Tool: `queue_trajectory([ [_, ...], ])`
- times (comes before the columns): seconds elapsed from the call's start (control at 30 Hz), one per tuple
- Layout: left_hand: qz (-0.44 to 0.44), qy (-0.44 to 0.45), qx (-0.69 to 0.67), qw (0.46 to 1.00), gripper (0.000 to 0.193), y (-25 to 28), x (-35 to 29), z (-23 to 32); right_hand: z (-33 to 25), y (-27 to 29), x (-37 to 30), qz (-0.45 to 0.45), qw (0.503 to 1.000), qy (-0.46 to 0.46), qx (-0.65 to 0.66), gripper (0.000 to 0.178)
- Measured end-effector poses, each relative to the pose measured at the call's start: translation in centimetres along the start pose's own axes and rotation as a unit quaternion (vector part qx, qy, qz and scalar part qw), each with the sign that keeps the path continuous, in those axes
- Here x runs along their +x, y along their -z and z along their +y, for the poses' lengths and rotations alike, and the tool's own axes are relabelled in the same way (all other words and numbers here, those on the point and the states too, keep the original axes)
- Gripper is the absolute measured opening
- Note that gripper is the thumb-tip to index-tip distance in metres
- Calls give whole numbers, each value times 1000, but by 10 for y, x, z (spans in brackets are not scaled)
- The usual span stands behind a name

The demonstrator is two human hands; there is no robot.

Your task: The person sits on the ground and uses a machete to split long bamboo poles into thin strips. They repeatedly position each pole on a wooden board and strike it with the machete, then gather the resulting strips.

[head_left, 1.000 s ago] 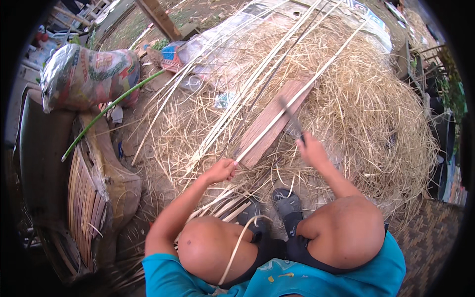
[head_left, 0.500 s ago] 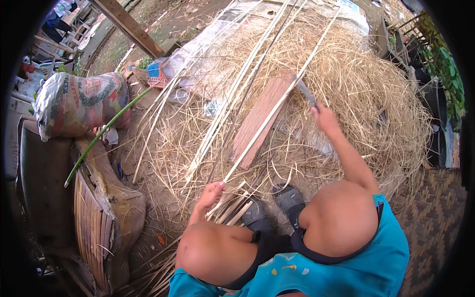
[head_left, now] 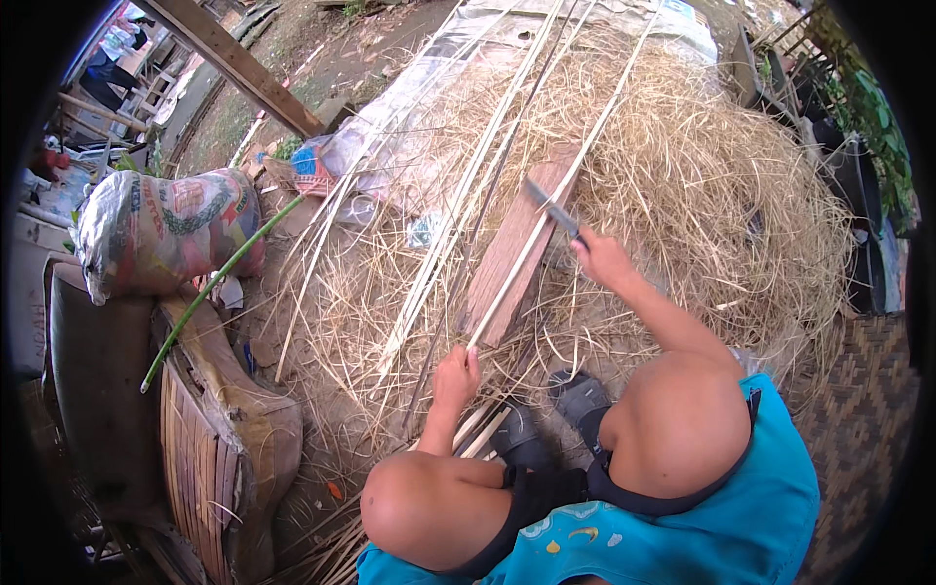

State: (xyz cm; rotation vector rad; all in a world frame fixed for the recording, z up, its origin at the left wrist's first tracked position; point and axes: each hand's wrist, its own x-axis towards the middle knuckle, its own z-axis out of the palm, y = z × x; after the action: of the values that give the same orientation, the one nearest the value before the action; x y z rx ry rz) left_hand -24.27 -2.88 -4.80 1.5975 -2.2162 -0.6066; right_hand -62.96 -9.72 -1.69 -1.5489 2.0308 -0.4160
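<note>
My left hand point(head_left: 455, 377) is closed around the near end of a long pale bamboo strip point(head_left: 597, 127). The strip runs away from me along a flat brown wooden board point(head_left: 502, 255) and out over the heap of shavings. My right hand point(head_left: 602, 258) grips the handle of a knife point(head_left: 552, 206). Its blade crosses the strip over the far half of the board, tip pointing left. Whether the edge presses on the strip, I cannot tell. Left of the board lie several more long pale strips point(head_left: 429, 255) and a dark one.
A large heap of curly shavings point(head_left: 721, 185) spreads ahead and right. To the left are a stuffed sack point(head_left: 171, 229), a green bamboo stick point(head_left: 219, 278) and a worn slatted wooden piece point(head_left: 200, 458). Split strips point(head_left: 478, 429) lie by my feet. A woven mat point(head_left: 858, 419) is at right.
The knife has come nearer and left, from the board's far right end to across the strip. My left hand has moved slightly right with the strip's end.
</note>
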Motion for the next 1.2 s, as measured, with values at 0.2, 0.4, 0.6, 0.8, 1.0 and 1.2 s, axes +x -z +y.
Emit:
queue_trajectory([
  [0.2, -22, 68, 88, 994, 34, 22, -67, -26, 39, 58, 23, 74, 994, -74, -38, 35],
  [0.4, -133, 94, -40, 986, 56, 29, -8, -16, 9, 22, -34, 19, 998, 43, -29, 36],
  [0.6, -174, 114, -94, 974, 59, 47, -23, -39, 10, -14, -38, 18, 985, 135, -102, 44],
  [0.8, -147, 126, -23, 981, 51, 43, -28, -37, 0, 55, -7, 38, 997, -63, 7, 38],
  [1.0, -165, 101, 119, 974, 40, 52, -57, -42, -36, -73, -88, -147, 954, 253, -68, 45],
  [1.2, -149, 76, 27, 986, 45, 46, -56, -36, 74, 64, 39, 135, 985, -58, -88, 37],
])
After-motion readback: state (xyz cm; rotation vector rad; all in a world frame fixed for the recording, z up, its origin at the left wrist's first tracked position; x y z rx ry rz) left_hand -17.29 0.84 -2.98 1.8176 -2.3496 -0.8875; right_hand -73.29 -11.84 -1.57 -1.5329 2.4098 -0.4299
